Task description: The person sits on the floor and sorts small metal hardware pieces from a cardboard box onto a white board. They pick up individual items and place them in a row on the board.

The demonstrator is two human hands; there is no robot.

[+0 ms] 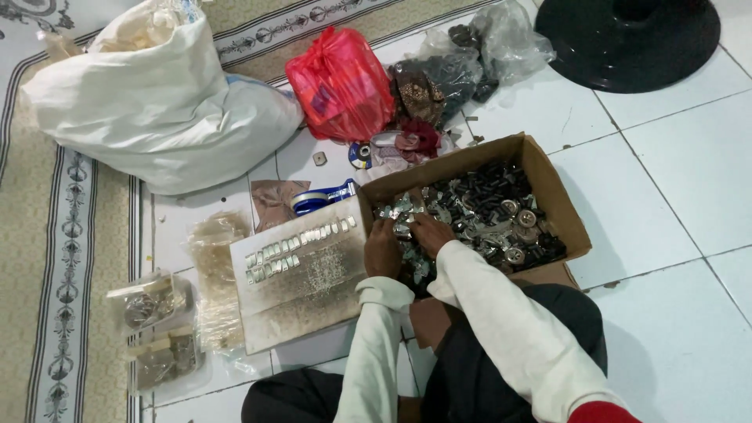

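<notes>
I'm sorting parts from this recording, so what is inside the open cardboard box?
The cardboard box holds a loose heap of small metal parts: dark pieces, silvery clips and a few round discs. The left hand and right hand cover the near corner, hiding what lies beneath.

An open brown cardboard box [548, 184] sits mid-floor, full of small metal parts. Behind it — a red plastic bag [338, 82], a large white sack [149, 106] and clear bags [478, 51]. At left, small clear packets [153, 301] lie by the rug.
</notes>
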